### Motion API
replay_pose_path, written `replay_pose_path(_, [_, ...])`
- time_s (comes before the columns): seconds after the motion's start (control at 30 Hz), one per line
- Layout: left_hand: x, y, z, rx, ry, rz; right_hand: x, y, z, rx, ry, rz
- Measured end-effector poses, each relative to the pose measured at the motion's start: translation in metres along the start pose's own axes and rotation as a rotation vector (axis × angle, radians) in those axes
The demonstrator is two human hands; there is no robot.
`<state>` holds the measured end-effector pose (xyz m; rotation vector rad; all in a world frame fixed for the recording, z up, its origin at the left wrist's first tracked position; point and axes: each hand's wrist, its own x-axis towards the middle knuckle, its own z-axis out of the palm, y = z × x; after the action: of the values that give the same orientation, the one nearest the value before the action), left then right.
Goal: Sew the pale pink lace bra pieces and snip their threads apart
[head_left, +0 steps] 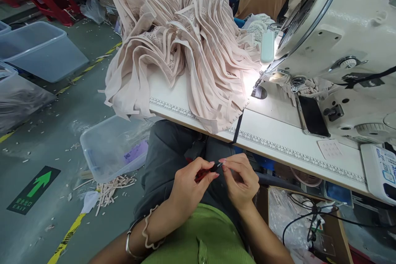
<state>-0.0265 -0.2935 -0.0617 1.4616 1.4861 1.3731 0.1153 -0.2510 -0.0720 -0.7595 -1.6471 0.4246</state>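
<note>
My left hand (193,181) is closed round a small red-and-black-handled tool (214,167) with a thin metal tip; most of it is hidden in the fingers, so its kind is unclear. Close against that tip, my right hand (239,175) pinches with thumb and forefinger. Whatever sits between those fingertips is too small to make out. Both hands are above my lap, in front of the table edge. Beyond them, a large pile of pale pink garments (204,57) lies on the sewing table (278,144), some hanging over its front edge.
A sewing machine (346,29) with its lamp lit stands at the right. A phone (313,116) lies by its base. Plastic bins (37,49) stand on the floor at left, another bin (105,148) beside my leg. A cardboard box (335,231) with cables is lower right.
</note>
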Motion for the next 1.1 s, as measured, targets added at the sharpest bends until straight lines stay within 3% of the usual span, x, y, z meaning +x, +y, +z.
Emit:
replay_pose_path(0.17, [0.002,0.002,-0.002,-0.017,-0.052,-0.072,-0.002,0.002,-0.001,-0.012,-0.003,0.005])
replay_pose_path(0.3, [0.002,0.003,-0.003,-0.037,-0.067,-0.053,-0.002,0.000,-0.001,0.017,-0.006,0.041])
replay_pose_path(0.8, [-0.004,-0.008,-0.005,-0.082,-0.063,-0.067,0.001,0.001,0.004,0.438,0.031,0.432])
replay_pose_path(1.1, [-0.005,-0.007,-0.003,-0.111,-0.051,-0.100,0.001,-0.003,0.006,0.532,0.040,0.488])
